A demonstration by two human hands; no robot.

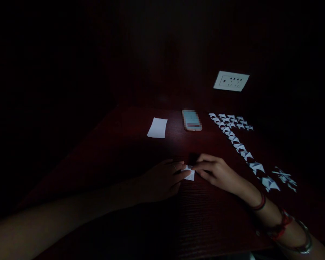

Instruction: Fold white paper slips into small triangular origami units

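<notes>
Paper is what we work with, on a dark red counter in a very dim room; we press a small white paper piece flat on the counter, right in front of us. Our left hand lies on its left side, and our right hand lies on its right side; the fingers of the left hand touch its edge, and the fingers of the right hand pinch its top corner. Both sets of fingers are close together on the piece, not spread wide; the piece sits between them, half hidden.

We judge that a good part of the work is done; a long row of folded paper shapes runs along the right side of the counter, and a small heap of more shapes lies near our right wrist. The piece under our fingers looks only partly folded; one flat white sheet waits further back, well apart from our hands. A phone lies beside that sheet; a white wall socket sits behind.
</notes>
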